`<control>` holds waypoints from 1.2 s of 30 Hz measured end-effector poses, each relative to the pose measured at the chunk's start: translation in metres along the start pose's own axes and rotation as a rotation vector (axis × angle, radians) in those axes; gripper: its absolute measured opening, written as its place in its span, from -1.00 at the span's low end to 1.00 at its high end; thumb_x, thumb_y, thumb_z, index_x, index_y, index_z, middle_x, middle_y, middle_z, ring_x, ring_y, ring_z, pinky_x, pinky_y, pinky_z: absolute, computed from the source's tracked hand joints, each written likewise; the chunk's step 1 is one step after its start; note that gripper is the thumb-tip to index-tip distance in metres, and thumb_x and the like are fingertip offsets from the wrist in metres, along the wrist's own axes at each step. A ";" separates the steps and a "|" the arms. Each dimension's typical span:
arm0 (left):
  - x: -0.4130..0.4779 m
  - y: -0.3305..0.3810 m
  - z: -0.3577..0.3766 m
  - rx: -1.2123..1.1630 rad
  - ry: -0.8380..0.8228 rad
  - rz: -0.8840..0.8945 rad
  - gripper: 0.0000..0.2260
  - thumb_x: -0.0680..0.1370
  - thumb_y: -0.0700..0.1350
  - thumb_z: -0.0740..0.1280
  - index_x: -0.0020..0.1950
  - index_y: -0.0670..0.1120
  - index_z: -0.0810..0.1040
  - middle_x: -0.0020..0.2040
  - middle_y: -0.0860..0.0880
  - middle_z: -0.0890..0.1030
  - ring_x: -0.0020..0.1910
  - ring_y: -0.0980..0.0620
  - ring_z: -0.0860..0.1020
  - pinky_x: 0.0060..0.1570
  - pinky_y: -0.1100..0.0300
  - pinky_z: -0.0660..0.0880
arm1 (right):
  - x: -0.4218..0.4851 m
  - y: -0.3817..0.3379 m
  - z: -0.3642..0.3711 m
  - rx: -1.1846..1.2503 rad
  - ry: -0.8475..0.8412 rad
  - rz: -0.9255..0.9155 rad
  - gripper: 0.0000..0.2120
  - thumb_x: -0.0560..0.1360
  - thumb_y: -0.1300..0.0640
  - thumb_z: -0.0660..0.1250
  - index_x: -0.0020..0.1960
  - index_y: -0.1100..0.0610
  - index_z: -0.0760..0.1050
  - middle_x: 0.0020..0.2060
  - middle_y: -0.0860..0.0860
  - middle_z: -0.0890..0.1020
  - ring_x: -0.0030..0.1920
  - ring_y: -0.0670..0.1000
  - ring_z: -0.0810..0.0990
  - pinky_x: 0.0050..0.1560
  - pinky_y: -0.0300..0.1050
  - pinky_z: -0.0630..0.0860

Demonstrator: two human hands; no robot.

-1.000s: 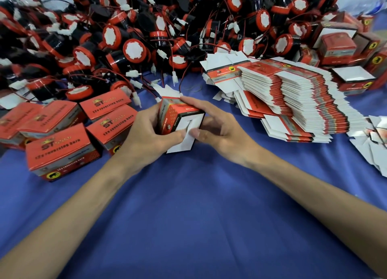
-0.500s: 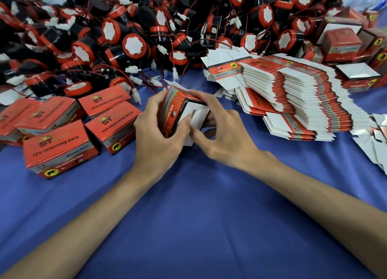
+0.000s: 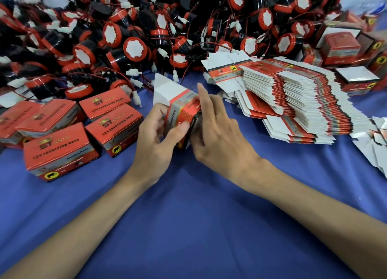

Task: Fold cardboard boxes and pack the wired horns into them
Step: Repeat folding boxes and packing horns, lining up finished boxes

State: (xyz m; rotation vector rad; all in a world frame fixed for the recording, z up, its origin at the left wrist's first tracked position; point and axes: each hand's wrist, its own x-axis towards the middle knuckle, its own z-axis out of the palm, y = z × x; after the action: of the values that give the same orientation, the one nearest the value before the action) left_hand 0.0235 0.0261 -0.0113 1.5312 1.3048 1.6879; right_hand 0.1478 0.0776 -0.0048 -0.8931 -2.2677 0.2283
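Note:
A red and white cardboard box (image 3: 181,109) is held between both hands above the blue cloth, its white flaps standing open at the far end. My left hand (image 3: 156,141) grips its left side, thumb across the front face. My right hand (image 3: 217,136) presses against its right side with fingers stretched along the top edge. A big heap of black and red wired horns (image 3: 134,48) fills the back of the table. A tall fanned stack of flat box blanks (image 3: 293,98) lies to the right of my hands.
Several closed red boxes (image 3: 62,151) sit at the left on the blue cloth (image 3: 188,216). More boxes, some open, stand at the back right (image 3: 339,44). Loose white card pieces (image 3: 377,144) lie at the right edge.
The box has been turned in my hands: the white end flap that faced me is closed, and the open white flaps now point away. My right hand moved up along its side.

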 end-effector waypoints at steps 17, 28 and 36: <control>0.003 -0.005 -0.013 -0.257 -0.193 -0.237 -0.59 0.36 0.24 0.48 0.09 0.04 0.63 0.04 0.05 0.69 0.09 0.07 0.63 0.02 0.28 0.52 | -0.002 0.019 -0.008 0.303 -0.237 -0.115 -0.22 0.47 0.23 0.23 0.54 0.02 -0.13 0.07 -0.05 0.37 -0.10 0.07 0.48 -0.05 0.09 0.52; 0.005 0.001 -0.007 0.014 -0.125 -0.128 -0.83 0.41 -0.10 0.45 -0.03 -0.05 0.61 -0.15 -0.05 0.69 -0.13 0.05 0.64 -0.10 0.21 0.58 | 0.000 0.012 0.004 0.208 -0.102 -0.173 -0.36 0.55 0.14 0.07 0.49 0.14 -0.21 0.13 0.13 0.34 -0.22 0.01 0.36 -0.34 -0.13 0.35; 0.003 -0.002 -0.012 -0.060 -0.045 -0.137 -0.47 0.22 -0.02 0.33 -0.11 -0.49 0.47 -0.18 -0.22 0.50 -0.17 -0.11 0.42 -0.21 -0.06 0.42 | 0.005 0.032 0.000 0.732 -0.367 0.023 -0.47 0.57 0.07 0.19 0.49 -0.06 0.11 0.29 -0.20 0.44 0.25 -0.26 0.45 0.13 -0.33 0.43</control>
State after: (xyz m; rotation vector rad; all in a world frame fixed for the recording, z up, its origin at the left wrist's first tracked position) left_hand 0.0112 0.0261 -0.0107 1.4045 1.2930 1.5841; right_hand 0.1624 0.1046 -0.0148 -0.5036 -2.2145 1.2233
